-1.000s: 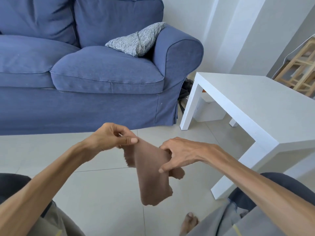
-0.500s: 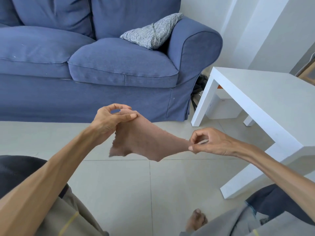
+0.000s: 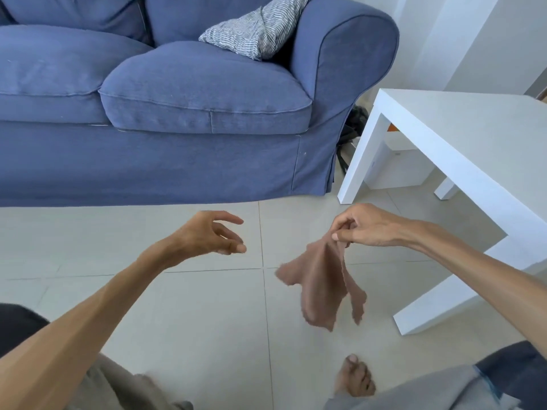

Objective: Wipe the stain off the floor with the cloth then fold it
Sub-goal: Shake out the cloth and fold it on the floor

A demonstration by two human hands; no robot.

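- Nearest the camera, at the lower edge, we see a bare foot resting on the pale tiled floor, with grey trouser fabric at either side.
- Both bare forearms reach forward from the lower corners over the floor.
- The left hand is empty: its fingers are spread and loosely curled, thumb apart from the fingertips, touching nothing.
- The right hand pinches the top of the brown cloth between thumb and fingertips.
- The cloth hangs limp in the air below that hand, above the floor and clear of it, in crumpled folds with ragged lower edges; it is unfolded and lies well apart from the left hand.
- We cannot make out a stain on the tiles visible here.
- To the right, a white side table stands on the floor, one leg near the hanging cloth.
- Farther back, a blue sofa spans the left and centre.
- A striped grey cushion leans against the sofa's right armrest.
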